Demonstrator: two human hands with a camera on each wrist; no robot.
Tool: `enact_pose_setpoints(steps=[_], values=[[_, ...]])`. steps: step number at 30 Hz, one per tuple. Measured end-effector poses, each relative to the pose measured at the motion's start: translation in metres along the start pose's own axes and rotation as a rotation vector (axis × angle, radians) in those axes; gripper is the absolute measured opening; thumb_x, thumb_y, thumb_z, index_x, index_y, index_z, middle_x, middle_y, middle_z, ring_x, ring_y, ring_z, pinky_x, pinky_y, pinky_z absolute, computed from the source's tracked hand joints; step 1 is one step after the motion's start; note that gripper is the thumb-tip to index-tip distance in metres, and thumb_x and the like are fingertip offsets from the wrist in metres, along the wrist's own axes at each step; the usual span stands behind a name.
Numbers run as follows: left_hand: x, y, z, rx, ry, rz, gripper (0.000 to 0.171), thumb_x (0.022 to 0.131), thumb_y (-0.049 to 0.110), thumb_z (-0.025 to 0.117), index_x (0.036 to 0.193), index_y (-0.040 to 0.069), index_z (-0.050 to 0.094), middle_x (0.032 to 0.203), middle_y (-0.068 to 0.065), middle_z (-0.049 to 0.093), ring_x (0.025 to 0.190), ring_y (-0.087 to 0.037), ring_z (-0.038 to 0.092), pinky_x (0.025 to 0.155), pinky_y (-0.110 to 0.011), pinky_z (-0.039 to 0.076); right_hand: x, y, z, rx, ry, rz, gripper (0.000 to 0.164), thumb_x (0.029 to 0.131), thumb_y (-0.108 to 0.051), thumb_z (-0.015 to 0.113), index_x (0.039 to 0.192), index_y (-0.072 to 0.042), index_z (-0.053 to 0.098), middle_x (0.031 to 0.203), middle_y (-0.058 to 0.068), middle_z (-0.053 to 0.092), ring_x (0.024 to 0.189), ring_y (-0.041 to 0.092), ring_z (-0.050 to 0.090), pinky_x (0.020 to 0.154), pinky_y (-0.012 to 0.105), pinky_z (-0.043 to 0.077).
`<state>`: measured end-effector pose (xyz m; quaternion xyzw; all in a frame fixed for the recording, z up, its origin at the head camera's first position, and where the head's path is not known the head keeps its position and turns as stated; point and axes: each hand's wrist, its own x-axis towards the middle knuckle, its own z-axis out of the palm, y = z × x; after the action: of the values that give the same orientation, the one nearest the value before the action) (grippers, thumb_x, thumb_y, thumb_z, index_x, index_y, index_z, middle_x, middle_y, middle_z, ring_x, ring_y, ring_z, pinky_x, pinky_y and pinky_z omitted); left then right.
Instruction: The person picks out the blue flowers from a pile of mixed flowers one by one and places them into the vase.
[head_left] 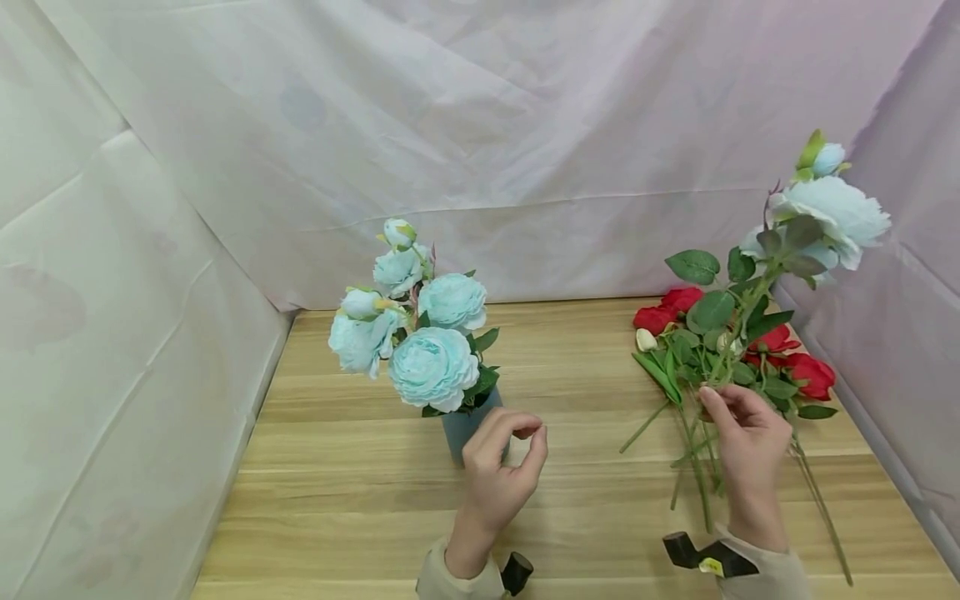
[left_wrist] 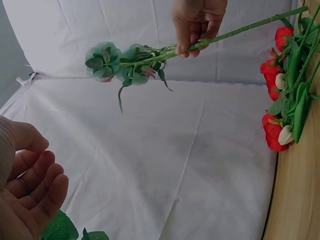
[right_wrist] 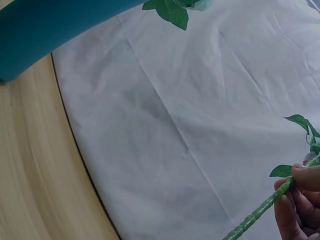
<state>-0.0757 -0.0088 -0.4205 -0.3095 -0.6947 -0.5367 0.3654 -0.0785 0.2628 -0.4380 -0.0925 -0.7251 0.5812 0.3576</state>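
Note:
My right hand [head_left: 753, 442] pinches the green stem of a pale blue artificial peony [head_left: 832, 217] between thumb and fingers, above the table's right side. In the left wrist view, the peony's stem [left_wrist: 250, 27] runs through that hand [left_wrist: 199, 22]. The right wrist view shows the thumb and fingers [right_wrist: 305, 182] on the stem [right_wrist: 260, 212]. My left hand [head_left: 502, 467] is loosely curled and holds nothing, in front of a blue vase [head_left: 453, 433]. Several pale blue peonies [head_left: 433, 368] stand in the vase, whose lower part the left hand partly hides.
Red artificial flowers [head_left: 810, 375] and white tulips [head_left: 645, 340] lie in a pile at the table's right, stems toward the front. A white cloth [head_left: 525, 150] hangs behind and at both sides of the wooden table [head_left: 345, 500].

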Motion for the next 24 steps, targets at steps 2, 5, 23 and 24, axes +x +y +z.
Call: enact_pose_setpoints(steps=[2,5,23,24], values=[[-0.001,0.0,0.0,0.002,-0.008,-0.011,0.004,0.087,0.004,0.06,0.086,0.001,0.063,0.08,-0.008,0.062,0.071,-0.016,0.058,0.067,-0.021,0.05,0.0,-0.003,0.004,0.089,-0.009,0.014,0.01,0.08,0.01,0.066,0.078,0.019,0.06,0.064,-0.007,0.065,0.051,0.003,0.058,0.052,0.012,0.047],[-0.002,-0.001,0.001,0.008,-0.022,-0.029,0.004,0.087,0.004,0.06,0.086,0.002,0.063,0.081,-0.007,0.063,0.072,-0.015,0.059,0.067,-0.02,0.051,0.0,-0.007,0.009,0.175,-0.023,0.029,0.007,0.08,0.011,0.065,0.076,0.015,0.062,0.065,-0.004,0.067,0.052,0.005,0.058,0.053,0.013,0.048],[-0.012,-0.006,0.034,-0.051,-0.196,-0.248,0.013,0.081,0.0,0.067,0.094,0.002,0.067,0.089,-0.007,0.065,0.081,-0.014,0.062,0.075,-0.018,0.05,-0.006,-0.037,0.05,0.36,-0.158,-0.048,0.013,0.082,0.012,0.063,0.074,0.02,0.055,0.07,0.002,0.069,0.057,0.01,0.059,0.056,0.017,0.049],[-0.011,-0.006,0.036,-0.063,-0.201,-0.264,0.014,0.081,0.0,0.068,0.094,0.002,0.067,0.09,-0.007,0.065,0.082,-0.014,0.062,0.075,-0.018,0.05,-0.007,-0.038,0.051,0.361,-0.165,-0.052,0.013,0.082,0.012,0.063,0.074,0.019,0.055,0.071,0.001,0.069,0.058,0.01,0.059,0.057,0.016,0.049]])
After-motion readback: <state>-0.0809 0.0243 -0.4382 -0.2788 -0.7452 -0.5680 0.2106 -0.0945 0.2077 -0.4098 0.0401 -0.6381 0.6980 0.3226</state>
